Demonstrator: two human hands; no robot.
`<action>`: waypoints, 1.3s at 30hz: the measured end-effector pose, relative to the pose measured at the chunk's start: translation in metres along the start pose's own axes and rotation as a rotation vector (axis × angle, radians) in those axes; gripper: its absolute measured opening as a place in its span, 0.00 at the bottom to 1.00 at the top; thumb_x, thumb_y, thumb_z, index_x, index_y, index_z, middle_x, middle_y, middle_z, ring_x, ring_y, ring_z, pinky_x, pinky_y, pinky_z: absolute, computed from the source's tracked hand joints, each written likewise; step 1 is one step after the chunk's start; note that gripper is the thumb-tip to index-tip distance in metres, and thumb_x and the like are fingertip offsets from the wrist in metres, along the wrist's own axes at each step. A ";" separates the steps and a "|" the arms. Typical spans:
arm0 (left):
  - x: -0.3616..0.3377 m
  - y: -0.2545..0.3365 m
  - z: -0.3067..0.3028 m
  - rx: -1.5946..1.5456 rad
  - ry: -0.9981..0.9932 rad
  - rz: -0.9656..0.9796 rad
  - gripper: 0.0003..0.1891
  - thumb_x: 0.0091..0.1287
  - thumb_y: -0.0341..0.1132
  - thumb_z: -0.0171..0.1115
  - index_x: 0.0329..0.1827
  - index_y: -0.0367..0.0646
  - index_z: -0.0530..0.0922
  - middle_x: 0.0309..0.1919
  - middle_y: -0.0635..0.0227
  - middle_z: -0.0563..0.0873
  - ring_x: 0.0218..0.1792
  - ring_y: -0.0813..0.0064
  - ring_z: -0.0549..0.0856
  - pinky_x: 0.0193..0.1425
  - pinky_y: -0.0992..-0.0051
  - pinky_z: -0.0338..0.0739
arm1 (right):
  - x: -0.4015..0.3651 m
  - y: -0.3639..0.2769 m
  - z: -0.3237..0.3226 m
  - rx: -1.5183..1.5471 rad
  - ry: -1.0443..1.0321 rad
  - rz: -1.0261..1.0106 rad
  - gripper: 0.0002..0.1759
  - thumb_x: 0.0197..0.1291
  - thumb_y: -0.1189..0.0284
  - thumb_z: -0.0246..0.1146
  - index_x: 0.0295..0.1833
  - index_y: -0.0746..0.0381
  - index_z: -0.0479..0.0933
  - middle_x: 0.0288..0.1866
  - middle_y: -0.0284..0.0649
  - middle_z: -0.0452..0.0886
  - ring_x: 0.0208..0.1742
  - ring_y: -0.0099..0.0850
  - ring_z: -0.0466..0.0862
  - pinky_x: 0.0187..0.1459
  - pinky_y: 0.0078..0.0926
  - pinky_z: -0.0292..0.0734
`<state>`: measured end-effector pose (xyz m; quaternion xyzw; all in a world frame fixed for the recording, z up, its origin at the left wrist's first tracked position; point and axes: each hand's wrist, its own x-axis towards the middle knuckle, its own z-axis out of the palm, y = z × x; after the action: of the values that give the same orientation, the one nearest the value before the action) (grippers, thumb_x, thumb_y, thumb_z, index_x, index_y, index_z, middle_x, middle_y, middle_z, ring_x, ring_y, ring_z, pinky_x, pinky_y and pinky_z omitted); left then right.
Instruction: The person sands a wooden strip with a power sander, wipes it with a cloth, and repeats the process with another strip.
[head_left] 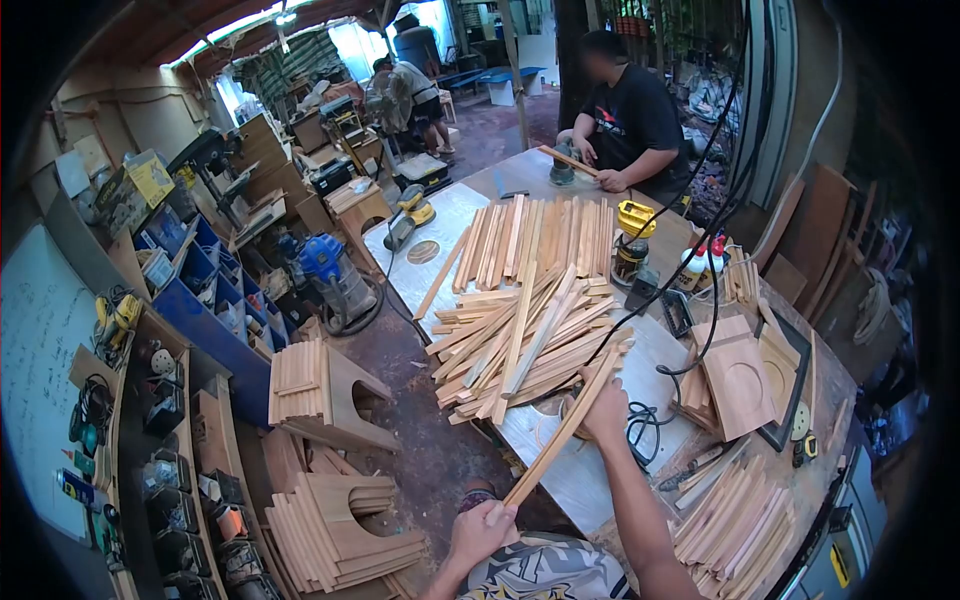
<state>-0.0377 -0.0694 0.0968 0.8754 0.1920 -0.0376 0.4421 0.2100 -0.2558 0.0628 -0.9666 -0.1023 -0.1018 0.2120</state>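
Observation:
A long thin wooden strip (548,462) slants across in front of me at the near side of the table. My left hand (484,532) is closed on its lower end, close to my body. Farther up, my right hand (603,410) grips the same strip near its other end, with some fingers hidden. Just beyond lies a loose, criss-crossed pile of wooden strips (470,345). Behind that pile, more strips (560,238) lie side by side in a neat row. Another bunch of strips (738,522) lies to the right of my right forearm.
Across the table (455,212), a person (640,125) holds a wooden piece by a sander. A yellow-black sander (410,212), black cables (650,425) and wooden panels (735,385) lie on the table. Stacked arched wooden pieces (335,530) stand at left, near a blue vacuum (330,270).

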 end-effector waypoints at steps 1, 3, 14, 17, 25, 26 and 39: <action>0.001 -0.002 0.001 -0.001 -0.004 0.004 0.23 0.71 0.59 0.63 0.39 0.45 0.85 0.30 0.48 0.87 0.39 0.40 0.87 0.42 0.52 0.81 | 0.000 -0.001 -0.002 -0.008 -0.023 0.015 0.32 0.51 0.55 0.74 0.63 0.49 0.79 0.58 0.52 0.77 0.52 0.53 0.81 0.46 0.51 0.81; 0.001 -0.004 0.002 -0.001 -0.009 0.004 0.23 0.71 0.59 0.63 0.39 0.45 0.85 0.30 0.48 0.87 0.39 0.40 0.87 0.42 0.53 0.81 | 0.000 -0.003 -0.004 -0.016 -0.050 0.028 0.33 0.51 0.54 0.75 0.64 0.49 0.78 0.58 0.51 0.77 0.53 0.53 0.81 0.46 0.51 0.81; -0.001 -0.004 0.002 0.005 0.003 0.003 0.23 0.71 0.58 0.65 0.43 0.44 0.87 0.30 0.47 0.88 0.39 0.41 0.88 0.41 0.53 0.82 | 0.001 0.000 0.000 -0.070 -0.004 -0.014 0.32 0.51 0.51 0.74 0.63 0.48 0.78 0.48 0.52 0.83 0.48 0.52 0.83 0.46 0.49 0.83; -0.001 -0.002 0.001 0.013 -0.006 -0.002 0.23 0.71 0.58 0.65 0.43 0.44 0.87 0.30 0.47 0.88 0.39 0.41 0.88 0.41 0.53 0.82 | 0.000 0.001 0.001 -0.065 0.014 -0.029 0.33 0.51 0.51 0.74 0.63 0.48 0.78 0.48 0.52 0.84 0.48 0.52 0.84 0.46 0.49 0.83; -0.001 -0.002 0.000 0.026 0.006 0.007 0.22 0.70 0.57 0.66 0.43 0.44 0.88 0.30 0.48 0.88 0.37 0.44 0.89 0.41 0.55 0.82 | 0.001 -0.002 -0.001 -0.078 -0.002 -0.017 0.33 0.51 0.52 0.74 0.63 0.49 0.78 0.47 0.52 0.85 0.48 0.52 0.84 0.46 0.49 0.83; -0.001 0.000 -0.002 0.022 -0.021 -0.007 0.23 0.71 0.58 0.64 0.43 0.45 0.87 0.31 0.47 0.88 0.39 0.41 0.88 0.43 0.52 0.82 | 0.001 -0.002 -0.001 -0.078 0.007 -0.014 0.34 0.51 0.52 0.74 0.64 0.49 0.78 0.47 0.52 0.85 0.48 0.52 0.84 0.46 0.50 0.83; 0.001 -0.010 0.003 -0.050 0.078 0.010 0.19 0.70 0.54 0.67 0.41 0.45 0.87 0.31 0.47 0.88 0.39 0.41 0.88 0.41 0.54 0.82 | 0.005 -0.004 0.002 -0.195 -0.028 0.007 0.32 0.52 0.52 0.73 0.63 0.52 0.80 0.50 0.53 0.79 0.46 0.51 0.84 0.44 0.49 0.83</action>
<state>-0.0403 -0.0661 0.0870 0.8659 0.2054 0.0035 0.4561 0.2144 -0.2499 0.0637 -0.9843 -0.0916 -0.0970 0.1158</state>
